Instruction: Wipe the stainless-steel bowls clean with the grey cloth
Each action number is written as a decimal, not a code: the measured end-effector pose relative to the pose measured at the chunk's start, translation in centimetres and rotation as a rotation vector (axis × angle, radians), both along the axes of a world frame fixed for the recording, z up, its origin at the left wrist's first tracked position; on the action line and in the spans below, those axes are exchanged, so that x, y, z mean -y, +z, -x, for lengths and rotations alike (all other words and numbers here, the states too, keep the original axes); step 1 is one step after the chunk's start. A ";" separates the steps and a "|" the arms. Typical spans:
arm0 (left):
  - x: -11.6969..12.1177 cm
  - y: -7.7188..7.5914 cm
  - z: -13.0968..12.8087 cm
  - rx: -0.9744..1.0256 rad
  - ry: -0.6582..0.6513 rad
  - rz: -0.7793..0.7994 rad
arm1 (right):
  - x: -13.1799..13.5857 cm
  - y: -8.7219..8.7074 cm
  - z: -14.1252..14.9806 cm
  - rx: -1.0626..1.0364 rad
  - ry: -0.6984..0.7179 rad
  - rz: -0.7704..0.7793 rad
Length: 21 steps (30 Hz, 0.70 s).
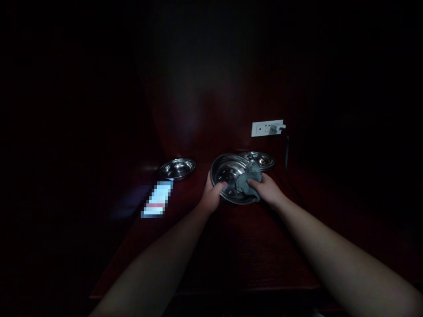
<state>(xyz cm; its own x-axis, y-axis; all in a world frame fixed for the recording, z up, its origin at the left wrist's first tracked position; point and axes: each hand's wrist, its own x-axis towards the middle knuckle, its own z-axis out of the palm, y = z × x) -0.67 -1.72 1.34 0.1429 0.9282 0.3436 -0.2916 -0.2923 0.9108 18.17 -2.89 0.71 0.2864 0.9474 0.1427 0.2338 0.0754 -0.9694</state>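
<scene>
A shiny steel bowl (pixel 228 164) is held tilted above the dark red table, its inside turned toward me. My left hand (pixel 212 193) grips its left rim, thumb over the inside. In my right hand (pixel 267 188) a grey-green cloth (pixel 247 179) is pinched against the right side of the bowl, thumb on top. The cloth covers part of the bowl's inside and right rim. Behind the bowl, to the right, a second steel bowl (pixel 266 160) rests on the table, partly hidden. Another steel bowl (pixel 178 168) lies to the left, apart from my hands.
A lit, pixelated screen (pixel 157 200) lies on the left of the dark red table (pixel 251 255). A white wall socket (pixel 264 128) with a plug is at the back right, and a cable (pixel 287 154) hangs beside it. The surroundings are very dark.
</scene>
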 end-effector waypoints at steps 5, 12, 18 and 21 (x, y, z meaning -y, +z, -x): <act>-0.4 -0.2 0.3 0.020 -0.048 0.079 | 0.2 0.2 0.1 -0.001 0.007 0.015; 0.0 0.1 0.7 0.043 -0.105 0.192 | 0.1 0.2 -0.1 -0.005 0.028 0.046; -0.5 -0.8 0.2 0.089 -0.102 0.188 | -0.1 0.2 -0.2 0.054 -0.002 0.050; -0.8 -1.4 -0.2 0.120 -0.108 0.167 | -0.1 0.2 -0.3 0.065 -0.045 0.038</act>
